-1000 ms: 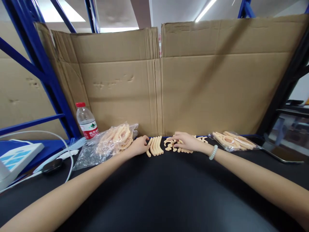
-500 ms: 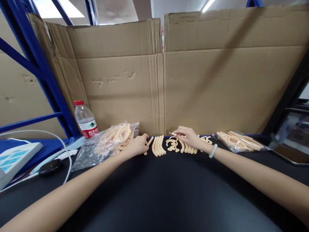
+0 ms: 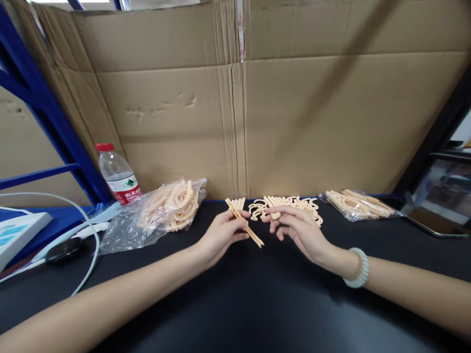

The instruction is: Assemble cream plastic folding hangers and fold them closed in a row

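Observation:
My left hand (image 3: 225, 233) is closed around a long, slim beige plastic strip (image 3: 253, 237) with a groove along it, tilted above the table. Facing it, my right hand (image 3: 300, 230) pinches a small beige plastic piece (image 3: 275, 215) between thumb and fingers; its full shape is hidden. Just beyond the left hand lie several beige curved strips (image 3: 240, 203) side by side. Behind the right hand is a row of similar strips (image 3: 274, 200), with C-shaped beige pieces (image 3: 257, 210) beside it, partly covered by the fingers.
A clear bag of beige parts (image 3: 176, 203) lies at left, before a red-capped water bottle (image 3: 119, 176). Another bagged bundle (image 3: 358, 203) is at right, near a phone-like flat object (image 3: 437, 223). White cable (image 3: 96, 245) and a black device (image 3: 65, 250) are far left. Cardboard (image 3: 176, 117) stands behind.
My left hand has lifted a strip off the table and moved right, toward me. My right hand has come nearer too, with its small piece. The view has tilted downward.

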Demonstrator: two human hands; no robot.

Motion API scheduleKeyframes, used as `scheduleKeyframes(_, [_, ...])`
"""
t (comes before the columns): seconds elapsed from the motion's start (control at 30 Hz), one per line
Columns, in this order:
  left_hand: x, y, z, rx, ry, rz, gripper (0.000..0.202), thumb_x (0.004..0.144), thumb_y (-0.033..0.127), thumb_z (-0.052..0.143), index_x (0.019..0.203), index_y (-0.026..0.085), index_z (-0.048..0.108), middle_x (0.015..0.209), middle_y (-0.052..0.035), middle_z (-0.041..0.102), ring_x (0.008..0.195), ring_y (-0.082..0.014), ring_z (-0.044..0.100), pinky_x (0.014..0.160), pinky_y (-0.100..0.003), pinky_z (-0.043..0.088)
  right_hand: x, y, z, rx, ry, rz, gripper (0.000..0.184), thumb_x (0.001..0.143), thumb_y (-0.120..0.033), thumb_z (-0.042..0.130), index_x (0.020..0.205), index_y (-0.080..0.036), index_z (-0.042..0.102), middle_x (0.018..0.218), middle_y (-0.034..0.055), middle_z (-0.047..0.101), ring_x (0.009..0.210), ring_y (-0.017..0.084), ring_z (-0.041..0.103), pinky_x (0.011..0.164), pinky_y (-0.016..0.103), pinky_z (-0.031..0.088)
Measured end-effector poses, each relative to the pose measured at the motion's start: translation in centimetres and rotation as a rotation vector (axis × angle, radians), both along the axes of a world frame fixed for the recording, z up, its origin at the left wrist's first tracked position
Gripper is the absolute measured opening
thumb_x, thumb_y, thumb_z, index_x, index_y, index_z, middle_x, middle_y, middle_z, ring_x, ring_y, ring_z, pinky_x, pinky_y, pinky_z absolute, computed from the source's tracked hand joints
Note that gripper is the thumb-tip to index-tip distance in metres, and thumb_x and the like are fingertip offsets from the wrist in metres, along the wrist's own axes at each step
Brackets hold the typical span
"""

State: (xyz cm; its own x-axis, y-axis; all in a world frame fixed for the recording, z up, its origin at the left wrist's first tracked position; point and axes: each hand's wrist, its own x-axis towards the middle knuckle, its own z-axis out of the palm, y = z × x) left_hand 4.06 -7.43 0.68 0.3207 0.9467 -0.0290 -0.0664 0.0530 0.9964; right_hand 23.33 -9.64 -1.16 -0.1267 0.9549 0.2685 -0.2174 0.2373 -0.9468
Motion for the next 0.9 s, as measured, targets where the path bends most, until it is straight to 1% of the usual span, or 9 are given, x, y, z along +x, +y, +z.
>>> scheduleKeyframes(0.1, [0.4,-1.2,-1.9,0.001,-0.117,-0.008,0.022,0.07,0.025,0.072,0.085,0.015,0.059,0.083,-0.0014,0.063,0.081,-0.0145,0.064,0.08,-0.031,0.054,-0.3,-0.6,-1.0,-0.122,0.091,0.026,0.028,0.077,-0.038,0.065,0.092,-0.016,0.071,0.091,0.011,0.069,0.064,0.014,0.057,0.046,0.023,0.039])
scheduleKeyframes(0.2, [0.2,-1.6,-2.7,0.078,-0.171,-0.007,0.029,0.076,0.036,0.07,0.093,0.017,0.055,0.092,-0.0051,0.069,0.091,-0.0189,0.067,0.086,-0.035,0.053,-0.3,-0.5,-1.4,-0.138,0.054,-0.018,0.027,0.07,-0.036,0.076,0.087,-0.015,0.07,0.087,0.0086,0.069,0.061,0.011,0.053,0.044,0.021,0.038])
scheduleKeyframes(0.3, [0.0,-1.8,-2.7,0.188,-0.14,0.009,0.032,0.079,0.039,0.068,0.099,0.018,0.053,0.093,-0.0062,0.072,0.089,-0.0207,0.069,0.082,-0.036,0.055,-0.2,-0.3,-1.6,-0.141,0.1,0.0,0.028,0.064,-0.03,0.082,0.08,-0.018,0.063,0.081,0.0045,0.069,0.062,0.011,0.055,0.049,0.021,0.041])
scheduleKeyframes(0.4, [0.0,-2.1,-2.5,0.278,-0.092,0.044,0.028,0.078,0.034,0.069,0.094,0.02,0.051,0.088,-0.0039,0.072,0.085,-0.0192,0.069,0.079,-0.034,0.057,0.1,-0.3,-1.8,-0.184,0.169,0.045,0.034,0.062,-0.025,0.084,0.084,-0.02,0.059,0.078,0.0015,0.069,0.067,0.012,0.059,0.059,0.023,0.047])
scheduleKeyframes(0.47, [0.0,-2.3,-2.6,0.321,-0.065,0.069,0.027,0.075,0.028,0.072,0.09,0.021,0.05,0.086,-0.0021,0.071,0.084,-0.0182,0.069,0.081,-0.033,0.056,0.3,-0.3,-1.9,-0.203,0.152,0.083,0.03,0.064,-0.025,0.083,0.086,-0.019,0.063,0.082,0.0026,0.069,0.07,0.012,0.06,0.066,0.026,0.049])
scheduleKeyframes(0.6, [-0.1,-2.4,-2.7,0.37,0.005,0.104,0.023,0.073,0.022,0.072,0.086,0.021,0.053,0.087,-0.0015,0.067,0.085,-0.0181,0.068,0.082,-0.032,0.056,0.7,-0.4,-2.1,-0.189,0.126,0.158,0.014,0.068,-0.023,0.08,0.073,-0.017,0.069,0.091,0.0029,0.066,0.075,0.011,0.06,0.076,0.026,0.05])
scheduleKeyframes(0.67, [-0.2,-2.4,-2.8,0.4,0.051,0.097,0.017,0.075,0.022,0.071,0.084,0.021,0.056,0.086,-0.0017,0.065,0.083,-0.0178,0.067,0.08,-0.032,0.055,0.8,-0.6,-2.1,-0.221,0.159,0.201,0.013,0.069,-0.022,0.08,0.073,-0.017,0.069,0.094,0.0027,0.065,0.082,0.012,0.062,0.082,0.028,0.05])
scheduleKeyframes(0.77, [-0.1,-2.5,-2.6,0.434,0.111,0.082,0.012,0.076,0.024,0.069,0.08,0.021,0.058,0.083,-0.0023,0.065,0.083,-0.0189,0.066,0.079,-0.032,0.054,0.8,-1.0,-1.9,-0.296,0.197,0.296,0.013,0.074,-0.024,0.077,0.077,-0.017,0.067,0.1,0.0049,0.066,0.096,0.017,0.064,0.091,0.035,0.049])
scheduleKeyframes(0.9, [-0.1,-2.8,-2.5,0.465,0.17,0.086,0.01,0.077,0.026,0.069,0.077,0.021,0.061,0.079,-0.002,0.065,0.082,-0.0203,0.066,0.076,-0.032,0.053,0.7,-1.4,-1.5,-0.344,0.196,0.365,0.016,0.076,-0.026,0.075,0.08,-0.017,0.064,0.1,0.0063,0.068,0.096,0.02,0.066,0.089,0.038,0.051])
